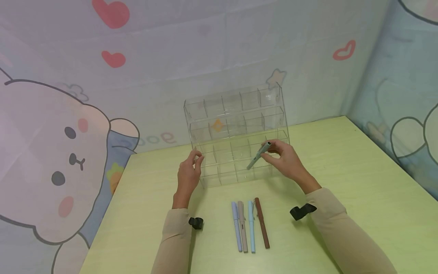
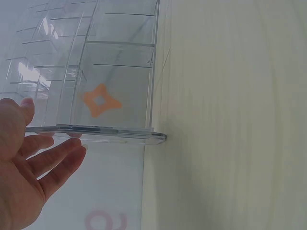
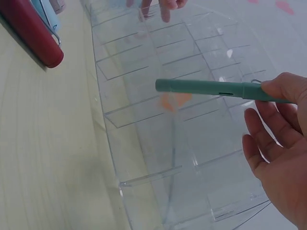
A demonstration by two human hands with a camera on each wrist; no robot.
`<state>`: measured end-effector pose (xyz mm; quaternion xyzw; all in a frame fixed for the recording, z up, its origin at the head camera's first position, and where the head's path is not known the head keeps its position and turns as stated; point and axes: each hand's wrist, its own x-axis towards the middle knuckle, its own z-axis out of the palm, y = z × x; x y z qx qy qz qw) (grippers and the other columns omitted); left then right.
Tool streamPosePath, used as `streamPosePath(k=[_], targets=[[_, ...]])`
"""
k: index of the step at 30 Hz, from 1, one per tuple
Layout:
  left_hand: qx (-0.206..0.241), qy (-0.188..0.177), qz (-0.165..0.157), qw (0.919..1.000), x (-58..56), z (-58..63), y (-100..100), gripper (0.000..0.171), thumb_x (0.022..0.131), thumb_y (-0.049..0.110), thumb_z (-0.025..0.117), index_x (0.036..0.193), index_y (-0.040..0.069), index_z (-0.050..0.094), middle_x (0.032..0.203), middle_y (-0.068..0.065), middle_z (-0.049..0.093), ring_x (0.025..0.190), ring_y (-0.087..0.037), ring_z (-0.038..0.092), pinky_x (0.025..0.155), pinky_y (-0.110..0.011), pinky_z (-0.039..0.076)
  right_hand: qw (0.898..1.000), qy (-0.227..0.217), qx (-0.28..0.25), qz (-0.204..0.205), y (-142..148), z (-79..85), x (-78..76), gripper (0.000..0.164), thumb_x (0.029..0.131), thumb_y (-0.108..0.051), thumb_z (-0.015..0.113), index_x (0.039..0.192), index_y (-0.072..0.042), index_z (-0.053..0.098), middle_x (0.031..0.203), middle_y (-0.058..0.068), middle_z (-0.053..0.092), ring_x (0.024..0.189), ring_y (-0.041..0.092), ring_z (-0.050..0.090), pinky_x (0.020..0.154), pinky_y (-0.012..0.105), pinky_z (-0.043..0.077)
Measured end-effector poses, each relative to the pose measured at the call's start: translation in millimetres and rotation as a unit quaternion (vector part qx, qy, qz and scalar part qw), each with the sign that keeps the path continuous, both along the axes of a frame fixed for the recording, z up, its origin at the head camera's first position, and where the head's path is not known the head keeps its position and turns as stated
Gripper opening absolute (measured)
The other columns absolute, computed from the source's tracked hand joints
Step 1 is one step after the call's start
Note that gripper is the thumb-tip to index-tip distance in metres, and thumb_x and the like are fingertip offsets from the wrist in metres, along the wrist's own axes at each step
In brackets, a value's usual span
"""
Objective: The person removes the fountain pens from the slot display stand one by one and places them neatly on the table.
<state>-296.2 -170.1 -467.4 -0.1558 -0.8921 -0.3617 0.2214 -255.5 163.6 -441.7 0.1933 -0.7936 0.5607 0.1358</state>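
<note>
A clear acrylic rack (image 1: pixel 240 150) with tiered, divided compartments stands upright on the table. My left hand (image 1: pixel 190 171) holds its left side panel; in the left wrist view the thumb of that hand (image 2: pixel 29 163) lies on the inner side, the fingers on the outer. My right hand (image 1: pixel 285 160) pinches a green pen (image 1: pixel 259 155) by its clip end, in front of the rack's lower right compartments. The right wrist view shows the pen (image 3: pixel 206 88) between thumb and fingers, its other end pointing away from the palm, overlapping the compartments.
Side by side in front of the rack lie a lavender pen (image 1: pixel 237 226), a taupe pen (image 1: pixel 242 226), a light blue pen (image 1: pixel 251 226) and a dark red-brown pen (image 1: pixel 262 222). A printed cloth (image 1: pixel 164 45) hangs behind the pale yellow-green table (image 1: pixel 143 228).
</note>
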Motion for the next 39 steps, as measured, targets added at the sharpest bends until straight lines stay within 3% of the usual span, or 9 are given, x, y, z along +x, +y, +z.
streamPosePath(k=[6, 10, 16, 19, 23, 28, 31, 35, 39], targets=[[-0.002, -0.005, 0.001, 1.0, -0.1, -0.2, 0.4, 0.017, 0.106, 0.033, 0.052, 0.109, 0.017, 0.059, 0.054, -0.007, 0.057, 0.076, -0.038, 0.071, 0.04, -0.03, 0.029, 0.998, 0.0, -0.069, -0.013, 0.3, 6.8, 3.9, 0.041, 0.093, -0.003, 0.071, 0.129, 0.006, 0.052, 0.116, 0.022, 0.066, 0.102, 0.018, 0.066, 0.092, 0.032, 0.051], [-0.004, -0.007, 0.004, 1.0, 0.2, -0.4, 0.5, 0.017, 0.106, 0.033, 0.052, 0.109, 0.017, 0.059, 0.046, 0.0, 0.045, 0.076, -0.039, 0.071, 0.039, -0.029, 0.026, 0.993, 0.001, -0.12, -0.007, 0.6, 9.2, 5.1, 0.044, 0.092, 0.003, 0.07, 0.129, 0.01, 0.047, 0.114, 0.026, 0.062, 0.094, 0.008, 0.068, 0.081, 0.023, 0.053], [-0.003, -0.009, 0.004, 0.9999, -0.1, -1.3, 0.0, 0.017, 0.106, 0.032, 0.052, 0.11, 0.017, 0.058, 0.048, 0.0, 0.047, 0.052, -0.033, 0.061, 0.04, -0.029, 0.025, 0.989, 0.011, -0.146, -0.017, 0.7, 12.5, 7.3, 0.045, 0.092, 0.002, 0.07, 0.129, 0.008, 0.046, 0.11, 0.02, 0.065, 0.092, 0.008, 0.069, 0.08, 0.023, 0.054], [-0.003, -0.007, 0.003, 1.0, -0.3, -1.4, 0.2, 0.016, 0.106, 0.031, 0.052, 0.11, 0.017, 0.058, 0.046, 0.0, 0.045, 0.063, -0.035, 0.067, 0.04, -0.03, 0.025, 0.987, 0.031, -0.156, -0.021, 0.9, 12.9, 7.0, 0.047, 0.091, 0.003, 0.07, 0.132, 0.005, 0.046, 0.107, 0.018, 0.067, 0.091, 0.011, 0.071, 0.08, 0.025, 0.054], [-0.004, -0.004, 0.001, 1.0, -0.1, -0.4, 0.5, 0.016, 0.106, 0.031, 0.053, 0.109, 0.016, 0.058, 0.045, 0.001, 0.043, 0.089, -0.041, 0.071, 0.041, -0.031, 0.029, 0.984, 0.055, -0.17, -0.025, 1.6, 12.5, 5.5, 0.05, 0.091, 0.004, 0.07, 0.136, 0.001, 0.046, 0.102, 0.014, 0.069, 0.089, 0.012, 0.072, 0.08, 0.027, 0.055], [-0.006, 0.001, 0.004, 1.0, -0.3, 0.1, 0.8, 0.016, 0.106, 0.031, 0.053, 0.109, 0.016, 0.059, 0.046, 0.001, 0.043, 0.101, -0.042, 0.069, 0.043, -0.032, 0.034, 0.981, 0.061, -0.185, -0.02, 2.4, 12.6, 4.7, 0.05, 0.092, 0.005, 0.068, 0.137, -0.002, 0.048, 0.102, 0.006, 0.067, 0.091, 0.011, 0.071, 0.078, 0.029, 0.056], [-0.004, 0.0, 0.002, 1.0, -0.5, -0.3, 0.7, 0.015, 0.106, 0.03, 0.053, 0.109, 0.016, 0.059, 0.045, 0.001, 0.043, 0.079, -0.038, 0.071, 0.041, -0.031, 0.03, 0.978, 0.061, -0.202, -0.006, 2.8, 13.2, 4.8, 0.05, 0.093, 0.007, 0.066, 0.138, -0.003, 0.047, 0.103, 0.006, 0.065, 0.093, 0.012, 0.07, 0.076, 0.032, 0.057], [-0.002, -0.002, 0.001, 1.0, -0.9, -1.1, 0.3, 0.016, 0.106, 0.031, 0.053, 0.109, 0.016, 0.059, 0.045, 0.002, 0.043, 0.05, -0.031, 0.059, 0.04, -0.03, 0.026, 0.972, 0.06, -0.225, 0.009, 3.5, 14.1, 4.8, 0.05, 0.093, 0.009, 0.064, 0.138, -0.003, 0.046, 0.103, 0.008, 0.064, 0.093, 0.015, 0.07, 0.075, 0.034, 0.057], [-0.003, 0.001, 0.003, 1.0, -1.3, -1.1, 0.3, 0.016, 0.106, 0.031, 0.053, 0.109, 0.016, 0.059, 0.05, -0.006, 0.051, 0.062, -0.034, 0.066, 0.04, -0.03, 0.027, 0.97, 0.061, -0.237, 0.015, 3.8, 15.1, 5.0, 0.049, 0.093, 0.009, 0.064, 0.138, -0.002, 0.046, 0.102, 0.008, 0.063, 0.091, 0.016, 0.07, 0.074, 0.034, 0.058]])
